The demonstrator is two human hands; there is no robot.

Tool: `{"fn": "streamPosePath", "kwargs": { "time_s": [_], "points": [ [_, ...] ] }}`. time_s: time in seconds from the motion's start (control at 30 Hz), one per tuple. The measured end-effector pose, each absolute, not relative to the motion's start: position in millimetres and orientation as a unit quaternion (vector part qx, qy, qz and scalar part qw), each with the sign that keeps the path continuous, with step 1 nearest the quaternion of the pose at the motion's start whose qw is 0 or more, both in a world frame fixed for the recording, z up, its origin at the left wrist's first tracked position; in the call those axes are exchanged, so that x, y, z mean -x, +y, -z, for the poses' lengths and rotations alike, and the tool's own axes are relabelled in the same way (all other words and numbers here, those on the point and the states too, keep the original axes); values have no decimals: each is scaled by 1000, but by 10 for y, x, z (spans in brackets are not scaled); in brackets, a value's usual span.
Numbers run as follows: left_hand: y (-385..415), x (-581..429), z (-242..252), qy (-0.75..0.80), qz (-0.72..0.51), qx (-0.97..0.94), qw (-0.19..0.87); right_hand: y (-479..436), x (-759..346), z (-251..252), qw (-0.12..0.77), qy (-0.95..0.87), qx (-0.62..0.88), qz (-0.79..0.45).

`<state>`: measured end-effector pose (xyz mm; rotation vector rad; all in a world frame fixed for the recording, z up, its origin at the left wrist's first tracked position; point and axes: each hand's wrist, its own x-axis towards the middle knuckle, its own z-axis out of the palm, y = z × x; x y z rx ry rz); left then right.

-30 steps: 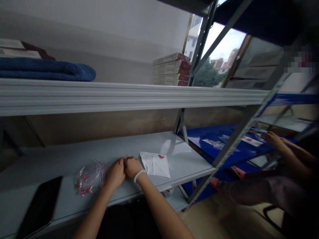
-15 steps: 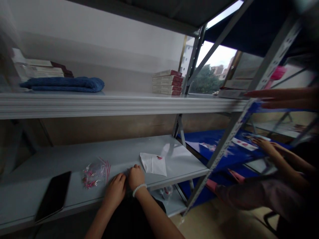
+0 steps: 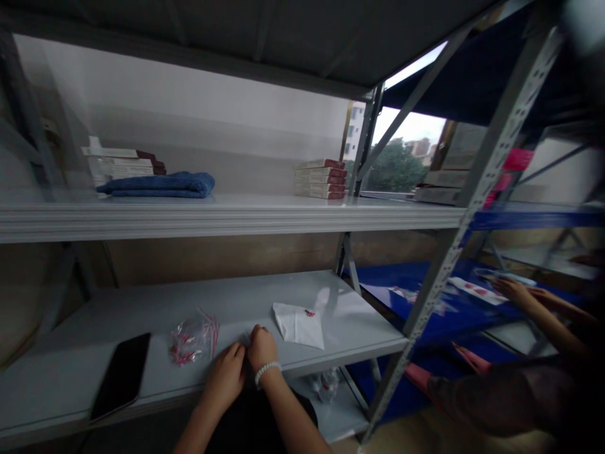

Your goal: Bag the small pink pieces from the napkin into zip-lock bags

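My left hand (image 3: 225,377) and my right hand (image 3: 262,347) rest side by side at the front of the grey lower shelf (image 3: 142,302), fingers curled and touching. Whatever they pinch is too small to make out. A white bead bracelet (image 3: 265,372) circles my right wrist. Just left of my hands lies a clear zip bag with small pink pieces (image 3: 193,337). To the right lies a white paper sheet (image 3: 299,324) with a small red item on it.
A black phone (image 3: 121,376) lies at the shelf's front left. The upper shelf holds a folded blue towel (image 3: 161,184) and stacked boxes (image 3: 320,178). A slanted metal upright (image 3: 454,252) stands right. Another person's hand (image 3: 517,291) works over a blue shelf (image 3: 406,287).
The view has tilted up and pulled back, showing more of the upper shelves. My hands have stayed together at the shelf's front edge. The other person's raised arm has left view.
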<state>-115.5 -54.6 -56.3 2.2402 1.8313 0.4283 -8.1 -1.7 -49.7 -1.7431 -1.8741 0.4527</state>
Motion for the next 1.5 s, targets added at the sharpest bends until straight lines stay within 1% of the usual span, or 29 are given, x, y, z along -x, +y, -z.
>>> {"fn": "streamPosePath", "kwargs": {
  "time_s": [0.2,0.3,0.37,0.47,0.53,0.6,0.67,0.73,0.8,1.03,1.23,1.33,1.4,1.5],
  "points": [
    [-594,1188,535,621,-177,-757,99,33,-66,565,375,-623,619,-297],
    [-619,1185,510,617,-209,-752,101,60,-161,611,401,-596,585,-377],
    [-639,1172,482,600,-266,-748,101,44,-199,619,414,-576,561,-427],
    [-693,1125,427,567,-382,-723,96,-66,-223,570,435,-540,529,-489],
    [-754,1071,391,554,-459,-686,111,-196,-229,500,461,-497,495,-544],
    [-829,1007,359,546,-527,-631,158,-349,-233,417,487,-453,457,-590],
    [-901,945,334,537,-574,-577,224,-493,-236,341,502,-443,435,-603],
    [-956,900,315,527,-596,-538,280,-599,-241,285,503,-458,428,-595],
    [-985,875,302,524,-604,-516,307,-657,-248,254,494,-481,427,-585],
    [-975,876,320,536,-590,-510,323,-642,-314,263,470,-560,427,-532],
    [-944,964,344,491,-567,-525,403,-651,-389,252,445,-530,374,-618],
    [-941,1015,342,471,-564,-501,458,-664,-409,223,419,-512,348,-664],
    [-948,1038,341,461,-561,-478,494,-661,-423,214,401,-510,336,-683],
    [-960,1058,342,440,-561,-468,522,-639,-447,221,380,-513,338,-692]
  ]
}}
